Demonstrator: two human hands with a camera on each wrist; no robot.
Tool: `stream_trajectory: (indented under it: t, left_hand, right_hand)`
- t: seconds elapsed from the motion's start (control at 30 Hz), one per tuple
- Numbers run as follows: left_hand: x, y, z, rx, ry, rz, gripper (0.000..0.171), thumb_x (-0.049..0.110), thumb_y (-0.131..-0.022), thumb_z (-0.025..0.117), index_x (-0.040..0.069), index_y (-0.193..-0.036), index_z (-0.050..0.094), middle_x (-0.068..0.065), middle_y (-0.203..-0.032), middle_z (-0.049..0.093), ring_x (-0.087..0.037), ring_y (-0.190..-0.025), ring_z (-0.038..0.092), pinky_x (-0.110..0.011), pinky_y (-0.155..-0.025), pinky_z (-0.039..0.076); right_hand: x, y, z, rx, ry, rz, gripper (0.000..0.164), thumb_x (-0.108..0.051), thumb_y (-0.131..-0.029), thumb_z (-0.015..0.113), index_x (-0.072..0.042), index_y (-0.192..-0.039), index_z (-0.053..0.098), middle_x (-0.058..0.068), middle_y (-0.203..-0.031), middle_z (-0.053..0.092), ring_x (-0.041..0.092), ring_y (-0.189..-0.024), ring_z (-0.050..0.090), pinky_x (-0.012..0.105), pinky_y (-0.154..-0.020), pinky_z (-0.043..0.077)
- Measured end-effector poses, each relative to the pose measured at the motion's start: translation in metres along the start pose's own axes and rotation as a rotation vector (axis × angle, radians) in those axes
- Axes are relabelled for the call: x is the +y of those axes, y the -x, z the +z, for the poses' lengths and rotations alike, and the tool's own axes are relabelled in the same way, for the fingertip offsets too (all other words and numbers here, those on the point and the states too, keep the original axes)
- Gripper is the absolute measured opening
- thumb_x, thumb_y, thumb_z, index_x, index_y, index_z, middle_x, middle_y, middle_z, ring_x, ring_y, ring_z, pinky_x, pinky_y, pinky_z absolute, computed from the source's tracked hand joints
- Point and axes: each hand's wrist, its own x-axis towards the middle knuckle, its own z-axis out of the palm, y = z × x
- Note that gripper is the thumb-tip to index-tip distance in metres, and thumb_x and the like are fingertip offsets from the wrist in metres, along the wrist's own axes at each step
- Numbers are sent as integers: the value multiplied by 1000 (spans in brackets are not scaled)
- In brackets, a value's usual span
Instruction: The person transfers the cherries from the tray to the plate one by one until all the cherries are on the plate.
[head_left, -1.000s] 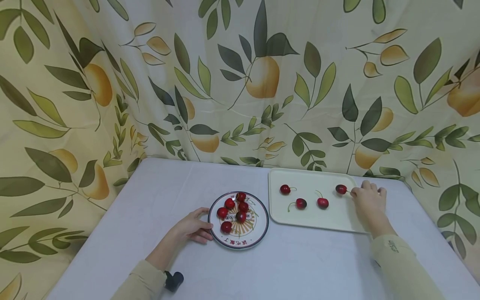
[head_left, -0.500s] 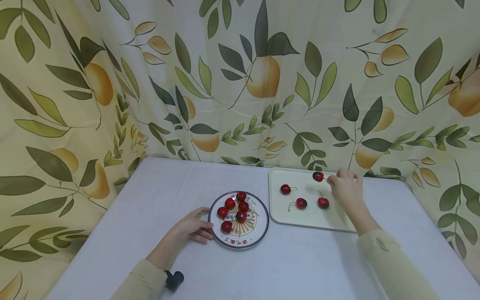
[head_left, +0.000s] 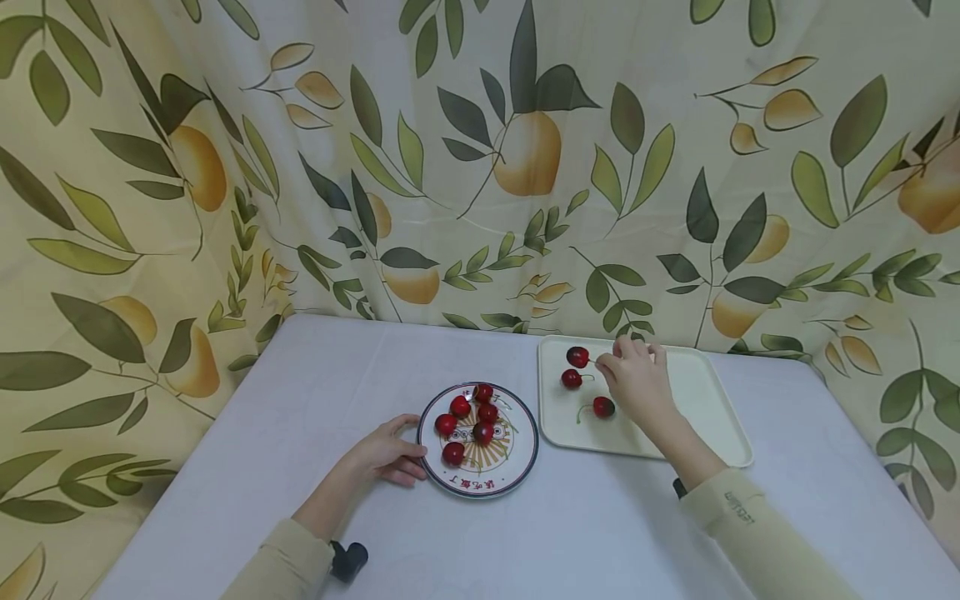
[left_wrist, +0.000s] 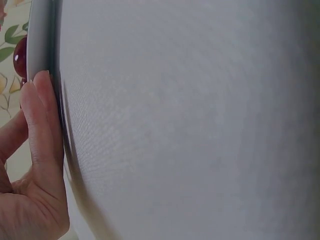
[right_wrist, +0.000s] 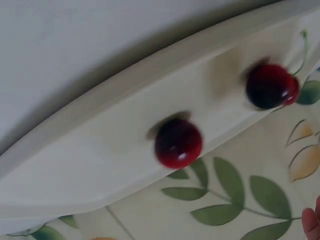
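My right hand (head_left: 637,379) pinches a dark red cherry (head_left: 577,357) by its stem, over the far left part of the cream tray (head_left: 708,408). Just nearer lies another cherry (head_left: 572,379), and a third cherry (head_left: 603,407) sits left of my wrist. The right wrist view has cherries (right_wrist: 178,143) above the tray surface and a bit of my fingertips at the right edge. With fingers fairly straight, my left hand (head_left: 390,454) touches the left rim of the round plate (head_left: 517,467). Several cherries (head_left: 483,432) lie on that plate. From the left wrist, my fingers (left_wrist: 42,130) rest along its side.
A white cloth covers the table (head_left: 330,375). Directly behind it hangs a curtain (head_left: 465,233) printed with leaves and orange fruit. The plate and tray stand close together, side by side. A black strap device (head_left: 348,562) is on the left wrist.
My right hand has lifted the cherry by its stem from the tray's right end and carried it left. It now hides another cherry. My left hand and the plate have stayed put.
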Motion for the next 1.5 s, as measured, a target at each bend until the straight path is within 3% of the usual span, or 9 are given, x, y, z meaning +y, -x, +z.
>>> stream_trajectory:
  t: [0.2, 0.77, 1.03, 1.5]
  left_hand:
    - [0, 0, 1, 2, -7, 6, 61, 3, -87, 58, 11, -140, 29, -13, -72, 64, -20, -58, 65, -35, -54, 58]
    - [-1, -1, 0, 8, -8, -5, 61, 3, -87, 58, 12, -140, 29, -13, -71, 65, -19, -57, 65, -35, -54, 58]
    - [0, -1, 0, 14, -4, -18, 61, 3, -87, 58, 13, -140, 29, -13, -72, 65, -18, -57, 65, -35, -54, 58]
    - [3, 2, 2, 20, -15, -19, 59, 4, -87, 57, 13, -140, 31, -13, -72, 65, -19, -59, 65, -35, -55, 58]
  right_hand:
    - [-29, 3, 3, 10, -5, -88, 5, -15, -81, 67, -11, -80, 68, 7, -82, 46, 26, -77, 43, 50, -79, 34]
    - [-102, 16, 21, -75, -58, -266, 4, -17, -77, 73, -18, -79, 69, 0, -81, 46, 19, -79, 44, 43, -79, 39]
    - [-122, 22, 33, -133, -110, -282, 4, -20, -78, 72, -19, -81, 70, -1, -83, 45, 17, -81, 43, 45, -86, 39]
    - [-141, 21, 40, -173, -65, -302, 5, -23, -80, 70, -18, -81, 70, 3, -97, 55, 19, -91, 47, 43, -88, 38]
